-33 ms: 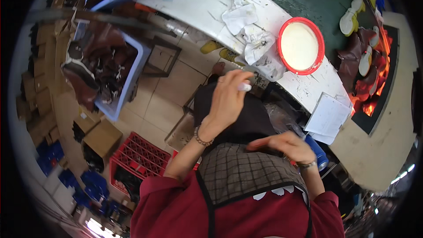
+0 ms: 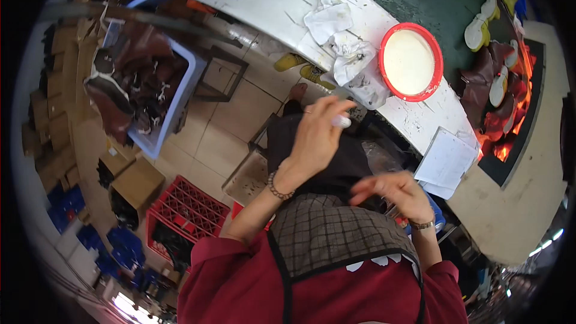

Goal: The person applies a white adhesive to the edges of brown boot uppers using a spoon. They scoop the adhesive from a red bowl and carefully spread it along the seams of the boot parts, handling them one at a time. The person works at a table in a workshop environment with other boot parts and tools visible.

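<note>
My left hand (image 2: 318, 138), a bead bracelet on its wrist, hangs over my lap just short of the white table edge. Its fingers are bent together, and a small white piece (image 2: 341, 121) shows by the fingertips; whether it is held or wrapped round a finger cannot be told. To the right, my right hand (image 2: 396, 195) hovers above my checked apron (image 2: 336, 228), its fingers stretched out and slightly blurred, nothing seen in them. Beyond the left hand stands a red-rimmed tub (image 2: 410, 62) of creamy white liquid, beside crumpled white cloths (image 2: 351, 60).
Yellow shoe lasts with pale soles (image 2: 482, 24) and dark red leather uppers (image 2: 489, 78) lie on the green surface near a glowing orange heater (image 2: 510, 138). Papers (image 2: 445, 162) hang over the table edge. On the left are a blue basket (image 2: 180, 102) of leather pieces and a red crate (image 2: 195, 207).
My left hand has shifted a little to the right. The right hand has moved slightly right too, its fingers drawing back from the apron's middle.
</note>
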`<act>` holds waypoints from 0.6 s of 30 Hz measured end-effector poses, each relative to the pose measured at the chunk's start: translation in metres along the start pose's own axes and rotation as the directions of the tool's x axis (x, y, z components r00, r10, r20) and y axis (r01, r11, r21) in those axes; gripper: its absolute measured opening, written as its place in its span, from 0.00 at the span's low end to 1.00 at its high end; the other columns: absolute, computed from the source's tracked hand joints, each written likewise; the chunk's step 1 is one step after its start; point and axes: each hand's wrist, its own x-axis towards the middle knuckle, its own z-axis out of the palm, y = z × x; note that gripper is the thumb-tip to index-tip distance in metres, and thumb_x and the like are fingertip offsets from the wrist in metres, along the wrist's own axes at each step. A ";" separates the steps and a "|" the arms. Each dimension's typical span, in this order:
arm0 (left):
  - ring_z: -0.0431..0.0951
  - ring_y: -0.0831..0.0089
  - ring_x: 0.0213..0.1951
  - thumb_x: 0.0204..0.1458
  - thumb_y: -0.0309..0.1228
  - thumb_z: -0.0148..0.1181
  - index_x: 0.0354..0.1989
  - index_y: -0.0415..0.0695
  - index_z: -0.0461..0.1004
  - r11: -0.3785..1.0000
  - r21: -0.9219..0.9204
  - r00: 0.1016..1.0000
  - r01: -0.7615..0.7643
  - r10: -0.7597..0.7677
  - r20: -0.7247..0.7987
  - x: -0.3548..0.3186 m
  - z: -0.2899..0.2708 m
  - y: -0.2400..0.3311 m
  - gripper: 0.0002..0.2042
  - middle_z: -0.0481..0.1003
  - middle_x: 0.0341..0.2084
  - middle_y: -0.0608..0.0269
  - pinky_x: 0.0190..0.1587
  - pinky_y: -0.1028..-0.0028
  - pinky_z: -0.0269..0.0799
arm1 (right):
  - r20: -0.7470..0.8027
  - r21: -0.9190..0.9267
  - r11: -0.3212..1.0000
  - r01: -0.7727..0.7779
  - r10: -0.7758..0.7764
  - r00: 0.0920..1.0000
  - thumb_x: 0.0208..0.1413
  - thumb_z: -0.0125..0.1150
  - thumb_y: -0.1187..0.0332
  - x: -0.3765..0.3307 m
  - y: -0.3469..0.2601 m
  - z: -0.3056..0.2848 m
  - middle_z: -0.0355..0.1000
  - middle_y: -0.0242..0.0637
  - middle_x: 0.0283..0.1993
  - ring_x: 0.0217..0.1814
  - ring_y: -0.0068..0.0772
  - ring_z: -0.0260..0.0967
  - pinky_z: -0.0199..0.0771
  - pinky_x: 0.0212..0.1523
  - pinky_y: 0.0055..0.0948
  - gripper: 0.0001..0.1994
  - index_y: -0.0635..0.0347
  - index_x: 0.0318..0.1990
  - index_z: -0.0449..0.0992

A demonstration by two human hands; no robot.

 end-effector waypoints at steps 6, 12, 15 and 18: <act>0.59 0.50 0.69 0.69 0.36 0.48 0.67 0.46 0.69 0.889 -0.443 0.986 -0.117 0.156 0.051 -0.034 0.068 0.047 0.20 0.64 0.64 0.45 0.67 0.57 0.59 | -0.298 -0.694 0.659 0.288 -0.628 0.719 0.51 0.66 0.80 0.027 0.026 -0.003 0.75 0.51 0.54 0.54 0.55 0.74 0.74 0.54 0.39 0.24 0.64 0.58 0.73; 0.63 0.44 0.67 0.57 0.33 0.63 0.68 0.41 0.65 0.996 0.078 0.981 0.039 -0.023 -0.193 -0.034 0.030 -0.071 0.29 0.69 0.61 0.43 0.69 0.55 0.58 | -0.599 -0.698 0.715 0.037 -0.611 0.517 0.62 0.59 0.78 0.010 0.032 -0.049 0.73 0.45 0.32 0.33 0.34 0.74 0.73 0.35 0.32 0.07 0.65 0.46 0.78; 0.67 0.41 0.64 0.64 0.49 0.56 0.63 0.31 0.68 0.740 0.302 0.783 0.601 -0.469 -0.409 -0.116 0.020 -0.289 0.31 0.69 0.60 0.31 0.65 0.51 0.63 | -0.814 -0.515 0.852 0.100 -0.522 0.256 0.67 0.52 0.74 0.002 0.073 -0.128 0.74 0.31 0.29 0.26 0.18 0.66 0.66 0.28 0.22 0.06 0.64 0.45 0.75; 0.73 0.47 0.60 0.66 0.51 0.51 0.61 0.31 0.70 0.444 0.327 0.418 0.834 -0.896 0.149 -0.194 -0.009 -0.420 0.31 0.73 0.60 0.42 0.58 0.54 0.71 | -0.934 -0.237 0.953 0.188 -0.277 0.224 0.68 0.52 0.68 0.016 0.138 -0.212 0.71 0.29 0.27 0.25 0.17 0.62 0.62 0.26 0.22 0.09 0.63 0.43 0.75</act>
